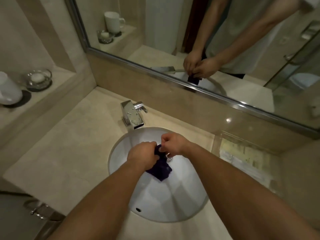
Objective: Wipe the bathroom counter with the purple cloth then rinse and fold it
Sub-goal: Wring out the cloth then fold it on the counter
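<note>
Both hands meet over the far half of the white sink (173,201), which is set into the middle of the beige counter (69,144). The left hand (142,154) is clenched around the upper part of the purple cloth (161,171). The right hand (173,143) grasps the cloth's top end just beside it, fingers curled tight. The cloth is bunched between them, and its lower part hangs down over the basin, clear of the counter. The chrome faucet (132,115) stands at the counter's back edge, its spout reaching over the sink's far rim, to the left of the hands. On the raised ledge (57,87) at the counter's left side stand a white mug (8,90) and a glass dish (38,80). The mirror (173,23) above the back edge reflects the hands.
</note>
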`<state>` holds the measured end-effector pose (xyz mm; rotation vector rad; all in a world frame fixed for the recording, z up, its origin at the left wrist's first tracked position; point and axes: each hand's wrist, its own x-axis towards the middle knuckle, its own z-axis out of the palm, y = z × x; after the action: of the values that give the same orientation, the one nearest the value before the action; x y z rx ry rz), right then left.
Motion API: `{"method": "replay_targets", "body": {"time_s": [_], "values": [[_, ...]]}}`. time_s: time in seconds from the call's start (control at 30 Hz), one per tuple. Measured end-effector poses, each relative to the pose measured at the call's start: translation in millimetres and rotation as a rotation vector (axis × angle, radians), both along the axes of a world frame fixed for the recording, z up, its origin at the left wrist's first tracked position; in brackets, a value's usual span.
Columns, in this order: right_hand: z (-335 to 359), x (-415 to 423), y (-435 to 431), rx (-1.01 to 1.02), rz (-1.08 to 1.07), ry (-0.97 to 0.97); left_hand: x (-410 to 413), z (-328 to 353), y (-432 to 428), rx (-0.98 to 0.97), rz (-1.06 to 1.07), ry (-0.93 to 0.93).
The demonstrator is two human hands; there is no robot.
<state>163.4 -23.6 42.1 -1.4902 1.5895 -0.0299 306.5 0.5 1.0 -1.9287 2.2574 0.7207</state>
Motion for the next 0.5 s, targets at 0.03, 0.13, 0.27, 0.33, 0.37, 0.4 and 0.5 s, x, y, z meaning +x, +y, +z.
{"method": "replay_targets", "body": {"time_s": [0.03,0.13,0.27,0.33,0.37,0.4,0.5], "values": [[8.5,2.7,0.6,-0.005,-0.023,-0.01,4.0,6.0,-1.6,-0.018,-0.006,0.018],[34.5,9.0,4.3,-0.053,-0.056,0.052,12.6,24.5,-6.5,-0.042,-0.071,0.053],[69.9,12.7,17.6,-0.119,-0.037,0.207,18.2,56.1,-7.4,-0.104,-0.193,0.072],[88.0,14.1,26.2,-0.156,-0.012,0.306,19.8,72.6,-5.8,-0.165,-0.226,0.08],[97.6,14.6,30.0,-0.185,-0.011,0.35,19.9,80.0,-4.6,-0.187,-0.234,0.096],[107.5,15.3,33.6,-0.218,-0.019,0.382,19.6,87.0,-3.6,-0.197,-0.234,0.122],[137.0,20.3,43.7,-0.313,-0.069,0.379,17.0,108.2,-1.7,-0.163,-0.181,0.242]]}}
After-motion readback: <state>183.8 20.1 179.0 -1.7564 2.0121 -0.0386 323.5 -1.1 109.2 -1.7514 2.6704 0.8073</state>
